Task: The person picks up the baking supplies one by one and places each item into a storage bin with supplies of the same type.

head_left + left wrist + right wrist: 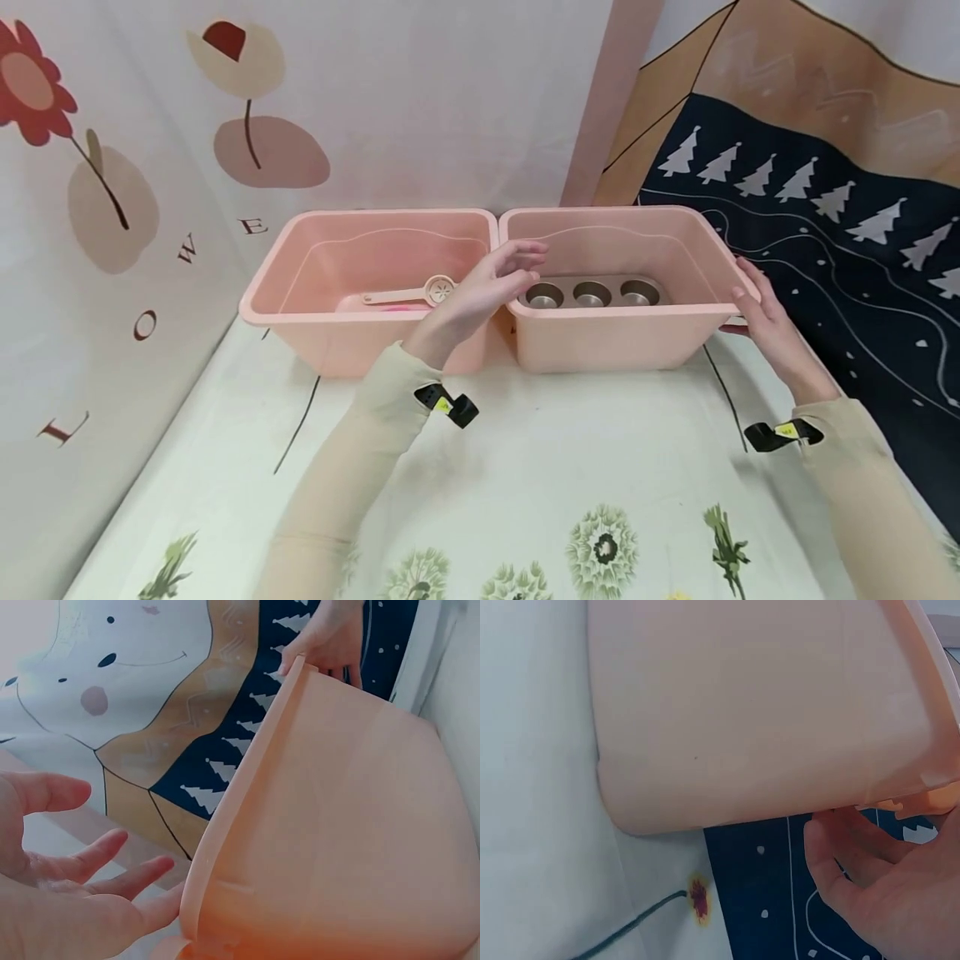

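Two pink plastic bins stand side by side, a left bin point(390, 342) and a right bin point(600, 337). My left hand point(487, 287) hovers where their rims meet, its fingers loosely extended; in the left wrist view, the little finger touches the rim. At the far right end, my right hand point(772, 325) grips the right bin's rim, with fingers over it and a digit underneath. A dark metal muffin tin point(612, 292) lies inside the right bin. The left bin holds a cream egg separator point(438, 289) with a long handle and a bright pink item, mostly hidden by the front wall.
The bins rest on a white flower-printed cloth point(540, 467). A printed fabric backdrop point(450, 108) rises right behind them and along the left. Dark blue tree-patterned fabric point(810, 225) lies close to the right bin's right end.
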`<state>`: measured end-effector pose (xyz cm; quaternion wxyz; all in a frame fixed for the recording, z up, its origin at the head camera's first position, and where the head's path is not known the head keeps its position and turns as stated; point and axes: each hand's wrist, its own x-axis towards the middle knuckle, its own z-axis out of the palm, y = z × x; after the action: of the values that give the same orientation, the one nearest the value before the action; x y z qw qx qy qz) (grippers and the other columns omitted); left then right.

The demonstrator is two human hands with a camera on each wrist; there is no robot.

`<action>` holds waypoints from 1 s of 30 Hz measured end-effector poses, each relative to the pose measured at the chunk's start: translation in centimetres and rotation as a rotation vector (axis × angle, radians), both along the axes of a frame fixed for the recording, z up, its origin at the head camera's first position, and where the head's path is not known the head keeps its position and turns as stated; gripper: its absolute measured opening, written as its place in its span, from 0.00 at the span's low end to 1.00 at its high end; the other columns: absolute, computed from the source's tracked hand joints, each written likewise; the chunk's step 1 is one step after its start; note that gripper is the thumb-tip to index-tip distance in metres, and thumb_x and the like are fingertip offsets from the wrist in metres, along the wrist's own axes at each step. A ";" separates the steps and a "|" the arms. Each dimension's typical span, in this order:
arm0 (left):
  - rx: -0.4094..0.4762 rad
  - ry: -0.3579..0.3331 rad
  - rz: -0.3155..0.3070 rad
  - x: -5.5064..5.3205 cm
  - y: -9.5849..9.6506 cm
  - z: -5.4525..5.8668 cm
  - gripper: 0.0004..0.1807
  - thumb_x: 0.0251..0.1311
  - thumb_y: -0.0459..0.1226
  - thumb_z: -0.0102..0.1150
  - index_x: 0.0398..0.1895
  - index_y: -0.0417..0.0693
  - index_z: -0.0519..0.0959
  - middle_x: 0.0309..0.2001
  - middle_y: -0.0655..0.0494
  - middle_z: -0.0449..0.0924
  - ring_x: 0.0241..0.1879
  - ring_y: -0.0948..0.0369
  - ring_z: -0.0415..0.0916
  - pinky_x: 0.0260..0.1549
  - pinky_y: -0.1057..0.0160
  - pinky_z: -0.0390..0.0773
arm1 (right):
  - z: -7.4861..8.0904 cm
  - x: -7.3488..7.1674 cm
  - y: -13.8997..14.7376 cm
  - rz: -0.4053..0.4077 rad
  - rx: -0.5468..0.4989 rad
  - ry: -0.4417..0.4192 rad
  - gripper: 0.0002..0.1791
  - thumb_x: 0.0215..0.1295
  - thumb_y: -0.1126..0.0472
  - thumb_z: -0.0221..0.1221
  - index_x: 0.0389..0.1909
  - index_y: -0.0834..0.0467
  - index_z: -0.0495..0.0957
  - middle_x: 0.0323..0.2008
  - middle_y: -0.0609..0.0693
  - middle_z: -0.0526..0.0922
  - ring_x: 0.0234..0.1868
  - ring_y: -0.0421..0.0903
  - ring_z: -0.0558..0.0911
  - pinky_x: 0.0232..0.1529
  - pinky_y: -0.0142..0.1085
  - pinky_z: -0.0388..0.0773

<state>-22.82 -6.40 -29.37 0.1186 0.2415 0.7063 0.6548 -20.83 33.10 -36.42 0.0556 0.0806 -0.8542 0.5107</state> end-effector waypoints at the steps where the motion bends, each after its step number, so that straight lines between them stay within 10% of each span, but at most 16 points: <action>1: 0.001 0.009 -0.007 0.1 -0.2 0.0 0.23 0.67 0.30 0.48 0.65 0.41 0.66 0.62 0.49 0.69 0.60 0.57 0.68 0.58 0.59 0.68 | 0.0 0.0 0.0 0.006 0.012 0.007 0.32 0.79 0.49 0.36 0.77 0.45 0.36 0.72 0.65 0.44 0.55 0.37 0.67 0.40 0.20 0.71; 22: 0.094 0.072 -0.191 2.9 -3.6 -2.0 0.23 0.65 0.24 0.49 0.64 0.35 0.65 0.63 0.46 0.69 0.64 0.55 0.65 0.60 0.54 0.66 | -1.1 2.1 0.4 -0.042 0.183 0.152 0.29 0.80 0.54 0.33 0.77 0.50 0.41 0.64 0.74 0.60 0.44 0.22 0.69 0.38 0.20 0.69; 30: 0.236 0.023 -0.226 3.7 -5.4 -4.0 0.23 0.64 0.21 0.44 0.64 0.28 0.61 0.65 0.30 0.61 0.67 0.45 0.59 0.60 0.53 0.66 | -2.5 2.7 1.1 -0.010 0.138 0.203 0.27 0.79 0.60 0.34 0.75 0.60 0.47 0.55 0.52 0.68 0.44 0.25 0.75 0.37 0.20 0.72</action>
<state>-19.09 -11.78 -33.34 0.1544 0.3391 0.5941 0.7129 -18.16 34.25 -38.94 0.1388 0.1314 -0.8776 0.4397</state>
